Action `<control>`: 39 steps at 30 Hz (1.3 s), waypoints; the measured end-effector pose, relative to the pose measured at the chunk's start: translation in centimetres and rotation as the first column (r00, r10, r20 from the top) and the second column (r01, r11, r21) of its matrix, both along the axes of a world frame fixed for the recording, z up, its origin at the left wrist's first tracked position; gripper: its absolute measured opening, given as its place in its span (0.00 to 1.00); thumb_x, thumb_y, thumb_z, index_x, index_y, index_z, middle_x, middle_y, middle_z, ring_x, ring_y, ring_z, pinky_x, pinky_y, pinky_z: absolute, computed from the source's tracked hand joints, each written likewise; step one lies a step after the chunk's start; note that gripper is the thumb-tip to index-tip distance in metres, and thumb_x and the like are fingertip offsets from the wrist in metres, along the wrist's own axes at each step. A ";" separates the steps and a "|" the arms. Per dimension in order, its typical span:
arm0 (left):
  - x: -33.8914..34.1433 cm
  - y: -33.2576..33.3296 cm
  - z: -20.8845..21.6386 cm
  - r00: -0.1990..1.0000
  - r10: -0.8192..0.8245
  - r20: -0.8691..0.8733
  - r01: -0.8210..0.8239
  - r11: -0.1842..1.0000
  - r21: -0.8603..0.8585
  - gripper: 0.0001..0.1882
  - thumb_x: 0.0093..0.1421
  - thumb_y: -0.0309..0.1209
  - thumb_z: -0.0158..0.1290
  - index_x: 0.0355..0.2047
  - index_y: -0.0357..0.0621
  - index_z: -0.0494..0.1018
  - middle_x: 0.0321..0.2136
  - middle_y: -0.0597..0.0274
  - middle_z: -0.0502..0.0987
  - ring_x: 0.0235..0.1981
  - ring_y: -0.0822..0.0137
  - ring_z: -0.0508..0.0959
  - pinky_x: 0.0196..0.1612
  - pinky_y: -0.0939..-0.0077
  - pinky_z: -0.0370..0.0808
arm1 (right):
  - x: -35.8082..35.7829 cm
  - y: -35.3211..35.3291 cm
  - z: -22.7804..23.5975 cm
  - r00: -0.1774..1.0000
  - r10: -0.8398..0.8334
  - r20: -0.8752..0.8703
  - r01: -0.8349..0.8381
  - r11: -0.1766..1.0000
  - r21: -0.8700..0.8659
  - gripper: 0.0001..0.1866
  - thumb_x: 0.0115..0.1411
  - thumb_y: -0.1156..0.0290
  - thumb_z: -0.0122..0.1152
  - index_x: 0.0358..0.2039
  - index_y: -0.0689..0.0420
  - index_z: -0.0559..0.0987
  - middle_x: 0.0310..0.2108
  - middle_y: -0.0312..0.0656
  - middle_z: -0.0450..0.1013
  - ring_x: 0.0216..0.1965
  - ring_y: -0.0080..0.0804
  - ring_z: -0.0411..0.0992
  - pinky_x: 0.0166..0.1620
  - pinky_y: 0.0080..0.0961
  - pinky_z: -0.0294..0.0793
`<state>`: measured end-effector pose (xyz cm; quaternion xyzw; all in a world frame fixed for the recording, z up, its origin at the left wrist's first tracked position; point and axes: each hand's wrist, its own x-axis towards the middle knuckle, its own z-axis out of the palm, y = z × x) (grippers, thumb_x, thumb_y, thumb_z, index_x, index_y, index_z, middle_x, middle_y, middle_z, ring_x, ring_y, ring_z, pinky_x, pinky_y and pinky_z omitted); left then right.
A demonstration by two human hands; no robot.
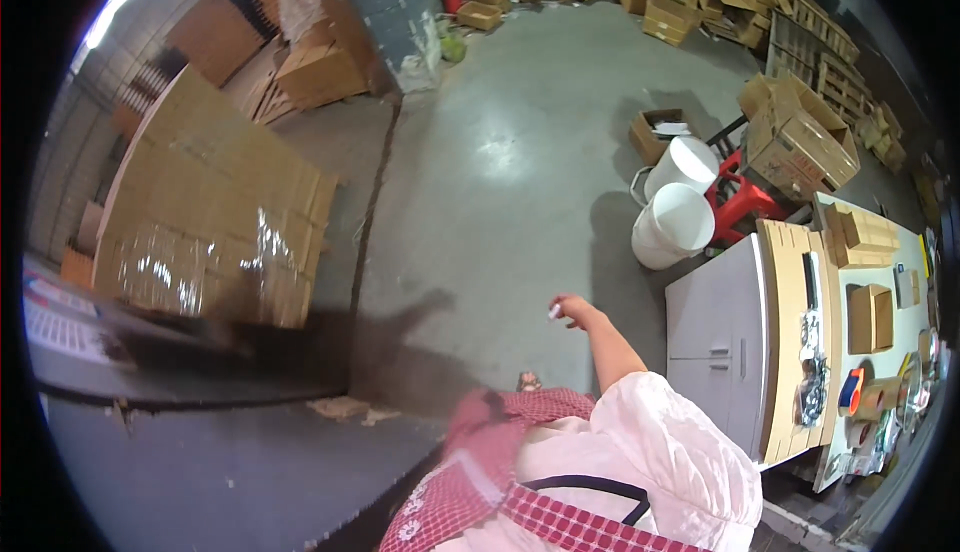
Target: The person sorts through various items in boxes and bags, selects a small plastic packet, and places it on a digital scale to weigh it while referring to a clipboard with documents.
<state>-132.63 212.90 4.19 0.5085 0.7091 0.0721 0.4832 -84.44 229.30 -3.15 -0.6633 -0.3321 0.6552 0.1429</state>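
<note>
Sleeve near cabinet, right hand over open floor.

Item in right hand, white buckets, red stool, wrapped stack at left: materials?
Small white item in the right hand: too small to tell.
White buckets: probably plastic; smooth, evenly coloured walls, slight sheen.
Red stool: likely moulded plastic; smooth, uniform colour, partly hidden.
Wrapped stack: matte brown cardboard under clear, probably plastic film; sharp glints.

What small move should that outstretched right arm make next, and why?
Probably draw the right hand in toward the body, keeping its grip: it seems to hold a small white thing, too small to identify, with floor below, where a slip would likely drop it.
</note>
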 end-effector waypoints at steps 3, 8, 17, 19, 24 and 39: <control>2.8 9.7 1.0 0.999 -0.044 0.009 0.044 0.998 0.033 0.14 0.57 0.38 0.55 0.38 0.44 0.79 0.36 0.52 0.80 0.40 0.55 0.80 0.44 0.61 0.76 | 2.3 8.0 3.3 0.919 -0.205 -0.336 0.176 0.978 -0.115 0.09 0.57 0.78 0.50 0.37 0.56 0.76 0.36 0.43 0.74 0.38 0.38 0.77 0.38 0.51 0.81; 7.0 26.2 -3.2 0.976 -0.213 -0.031 0.213 0.977 -0.022 0.13 0.56 0.38 0.55 0.36 0.44 0.79 0.34 0.52 0.80 0.39 0.54 0.80 0.42 0.61 0.76 | 12.5 15.6 0.8 0.927 -0.318 -0.202 0.333 0.942 0.045 0.12 0.58 0.82 0.45 0.35 0.57 0.77 0.30 0.44 0.76 0.32 0.38 0.79 0.37 0.38 0.84; 9.5 60.6 -7.1 0.623 -0.722 -0.300 0.680 0.690 -0.248 0.11 0.56 0.37 0.55 0.34 0.45 0.80 0.32 0.52 0.81 0.37 0.53 0.80 0.40 0.60 0.77 | 31.8 8.3 1.8 0.240 -0.951 -0.193 0.928 0.283 -0.242 0.12 0.51 0.83 0.50 0.36 0.61 0.74 0.35 0.50 0.73 0.38 0.46 0.75 0.42 0.46 0.82; 12.2 73.4 -6.4 0.199 -0.865 -0.460 0.932 0.312 -0.184 0.10 0.55 0.37 0.55 0.33 0.45 0.80 0.31 0.52 0.81 0.36 0.53 0.80 0.39 0.60 0.77 | 32.3 6.2 1.8 0.143 -0.918 -0.370 0.957 0.224 -0.185 0.07 0.52 0.77 0.56 0.33 0.58 0.74 0.36 0.49 0.72 0.41 0.46 0.74 0.42 0.46 0.79; 35.1 103.1 -4.6 0.857 -0.385 -0.342 0.507 0.746 0.433 0.13 0.58 0.36 0.55 0.35 0.38 0.78 0.30 0.50 0.79 0.31 0.54 0.79 0.37 0.62 0.75 | 28.8 11.3 -2.1 -0.047 -0.992 -0.113 0.999 -0.047 -0.003 0.06 0.51 0.71 0.64 0.28 0.57 0.76 0.28 0.43 0.74 0.33 0.39 0.76 0.35 0.37 0.77; 77.5 127.9 5.1 0.668 -0.740 0.077 0.735 0.673 0.080 0.19 0.64 0.36 0.54 0.50 0.35 0.71 0.32 0.60 0.79 0.32 0.71 0.78 0.34 0.77 0.72 | 70.9 66.4 3.5 0.117 -0.977 0.176 0.765 0.201 0.611 0.29 0.65 0.46 0.49 0.39 0.63 0.80 0.32 0.50 0.77 0.35 0.40 0.74 0.44 0.32 0.71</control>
